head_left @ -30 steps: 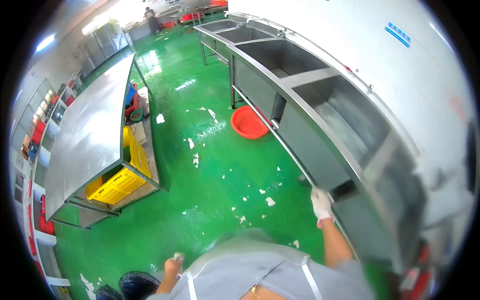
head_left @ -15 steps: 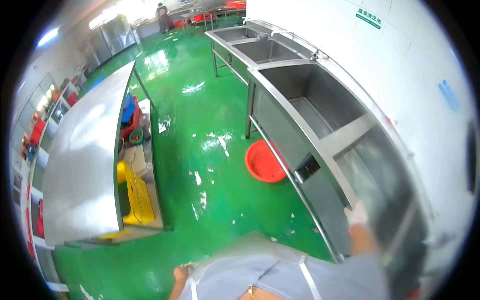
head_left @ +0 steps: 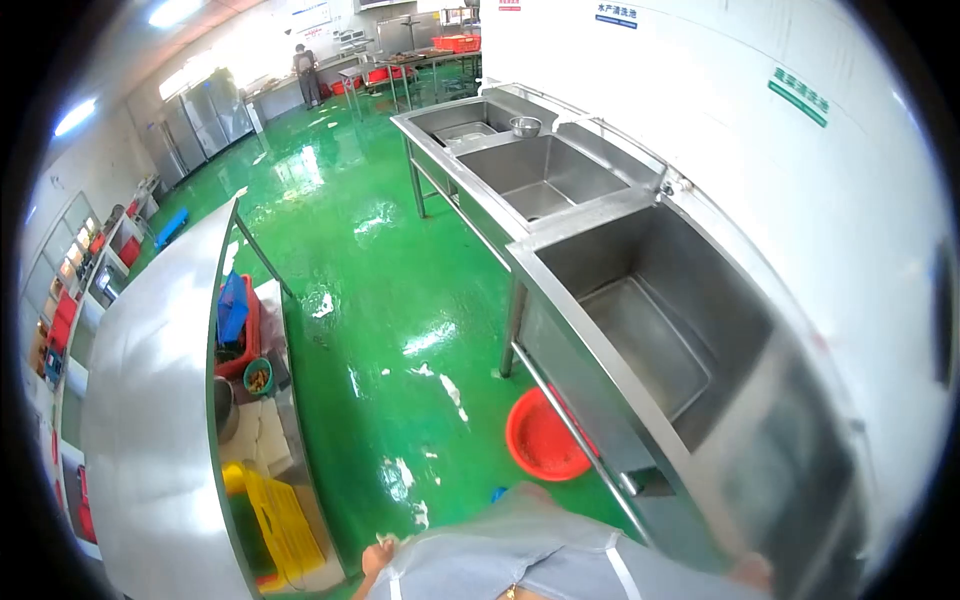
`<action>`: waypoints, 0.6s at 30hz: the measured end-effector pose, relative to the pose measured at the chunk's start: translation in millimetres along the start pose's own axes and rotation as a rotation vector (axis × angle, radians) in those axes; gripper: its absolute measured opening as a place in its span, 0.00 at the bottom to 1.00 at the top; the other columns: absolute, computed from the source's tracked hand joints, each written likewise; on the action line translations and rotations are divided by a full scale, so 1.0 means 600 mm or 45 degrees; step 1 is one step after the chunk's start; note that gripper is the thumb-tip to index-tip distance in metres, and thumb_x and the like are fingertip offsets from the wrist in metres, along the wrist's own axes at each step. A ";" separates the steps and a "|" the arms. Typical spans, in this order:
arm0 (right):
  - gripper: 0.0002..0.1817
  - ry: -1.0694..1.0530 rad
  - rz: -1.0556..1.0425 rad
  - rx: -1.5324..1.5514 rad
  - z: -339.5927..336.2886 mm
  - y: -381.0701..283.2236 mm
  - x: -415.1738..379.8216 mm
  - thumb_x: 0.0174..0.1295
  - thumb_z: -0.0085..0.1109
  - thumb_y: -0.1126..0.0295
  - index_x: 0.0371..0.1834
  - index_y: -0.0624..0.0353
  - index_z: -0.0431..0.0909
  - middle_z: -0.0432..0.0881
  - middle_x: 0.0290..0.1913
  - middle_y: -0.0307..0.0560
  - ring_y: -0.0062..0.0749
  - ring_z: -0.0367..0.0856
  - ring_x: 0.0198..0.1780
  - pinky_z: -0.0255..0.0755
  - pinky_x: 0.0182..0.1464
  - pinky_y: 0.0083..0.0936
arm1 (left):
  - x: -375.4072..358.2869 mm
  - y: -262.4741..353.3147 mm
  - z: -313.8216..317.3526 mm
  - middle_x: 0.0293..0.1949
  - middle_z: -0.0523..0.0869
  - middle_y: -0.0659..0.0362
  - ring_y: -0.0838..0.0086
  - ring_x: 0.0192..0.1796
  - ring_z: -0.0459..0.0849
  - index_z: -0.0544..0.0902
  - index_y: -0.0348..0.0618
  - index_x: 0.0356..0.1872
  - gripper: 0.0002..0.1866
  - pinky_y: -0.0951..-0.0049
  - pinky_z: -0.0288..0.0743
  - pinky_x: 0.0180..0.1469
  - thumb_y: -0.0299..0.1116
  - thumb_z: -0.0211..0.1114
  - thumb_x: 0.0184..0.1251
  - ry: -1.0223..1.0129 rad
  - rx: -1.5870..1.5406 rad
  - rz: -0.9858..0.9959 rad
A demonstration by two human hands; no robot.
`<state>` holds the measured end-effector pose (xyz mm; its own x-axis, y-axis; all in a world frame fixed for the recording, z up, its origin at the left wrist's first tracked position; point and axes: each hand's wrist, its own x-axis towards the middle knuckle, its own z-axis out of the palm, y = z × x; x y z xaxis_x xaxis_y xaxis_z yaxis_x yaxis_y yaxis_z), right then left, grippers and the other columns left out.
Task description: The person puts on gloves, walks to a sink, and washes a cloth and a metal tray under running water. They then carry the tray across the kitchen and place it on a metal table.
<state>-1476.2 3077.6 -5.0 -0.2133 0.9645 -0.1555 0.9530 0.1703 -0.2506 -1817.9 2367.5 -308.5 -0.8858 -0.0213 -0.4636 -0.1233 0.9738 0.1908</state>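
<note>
My left hand [head_left: 376, 556] is low in the view, beside my body. Its fingers are curled closed at the edge of a see-through apron [head_left: 470, 535], which spreads over my front. At the bottom right, my right hand [head_left: 750, 572] is blurred and partly cut off, close to the front of the steel sink unit. Its fingers cannot be made out. The nearest sink basin [head_left: 640, 340] lies ahead of that hand, bare metal inside. A red plastic basin [head_left: 548, 440] stands on the floor beneath the sink's front rail.
A steel table [head_left: 150, 400] runs along the left; its lower shelf holds a yellow crate [head_left: 285, 525], a green bowl [head_left: 258, 377] and a blue basket [head_left: 232, 308]. More sinks [head_left: 540, 180] continue ahead. Litter lies on the wet green floor [head_left: 370, 290]. Another person [head_left: 306, 75] stands far back.
My view has tilted up and moved forward along the sinks. The right hand, earlier on the sink's front rim, now sits lower at the frame's bottom. My left hand stays by the apron.
</note>
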 end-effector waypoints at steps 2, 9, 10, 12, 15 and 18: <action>0.24 0.142 0.044 0.074 -0.004 -0.056 0.078 0.58 0.61 0.67 0.59 0.62 0.77 0.79 0.58 0.61 0.50 0.75 0.64 0.65 0.68 0.38 | 0.066 -0.014 -0.038 0.35 0.87 0.41 0.44 0.37 0.86 0.88 0.40 0.34 0.23 0.48 0.79 0.42 0.51 0.58 0.69 -0.038 0.099 0.095; 0.19 0.395 -0.323 0.773 0.040 -0.495 0.306 0.63 0.52 0.72 0.58 0.60 0.80 0.79 0.60 0.60 0.47 0.74 0.65 0.63 0.70 0.36 | 0.293 -0.006 -0.119 0.37 0.88 0.42 0.46 0.38 0.87 0.86 0.46 0.44 0.19 0.50 0.79 0.41 0.50 0.60 0.65 0.075 -0.378 -0.393; 0.21 0.430 -0.459 0.236 0.035 -0.618 0.286 0.63 0.53 0.72 0.60 0.61 0.79 0.78 0.61 0.60 0.47 0.73 0.65 0.61 0.71 0.36 | 0.339 0.009 -0.132 0.37 0.88 0.43 0.46 0.37 0.86 0.86 0.46 0.43 0.19 0.50 0.78 0.40 0.49 0.60 0.65 0.043 -0.392 -0.394; 0.23 0.267 -0.630 0.209 0.109 -0.772 0.277 0.67 0.56 0.65 0.63 0.64 0.74 0.77 0.63 0.57 0.45 0.71 0.68 0.62 0.71 0.34 | 0.434 0.039 -0.151 0.36 0.87 0.43 0.46 0.37 0.86 0.85 0.46 0.43 0.17 0.49 0.78 0.38 0.47 0.60 0.65 -0.050 -0.356 -0.313; 0.31 0.009 -0.341 0.636 0.224 -0.957 0.272 0.63 0.60 0.60 0.67 0.65 0.71 0.72 0.69 0.60 0.48 0.66 0.73 0.58 0.74 0.37 | 0.585 0.115 -0.214 0.36 0.87 0.45 0.46 0.36 0.85 0.84 0.45 0.42 0.14 0.49 0.77 0.36 0.43 0.60 0.65 -0.159 -0.229 0.005; 0.41 -0.064 -0.042 0.600 0.255 -1.091 0.276 0.58 0.67 0.54 0.70 0.70 0.67 0.66 0.72 0.65 0.51 0.62 0.75 0.54 0.76 0.37 | 0.742 0.204 -0.316 0.35 0.87 0.46 0.47 0.35 0.84 0.83 0.45 0.41 0.12 0.49 0.76 0.34 0.40 0.60 0.66 0.069 0.250 0.880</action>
<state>-2168.0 3095.0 -12.9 -0.2632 0.9471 -0.1836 0.7467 0.0795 -0.6604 -2312.2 2434.5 -327.3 -0.7538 0.6082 -0.2488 0.5515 0.7914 0.2638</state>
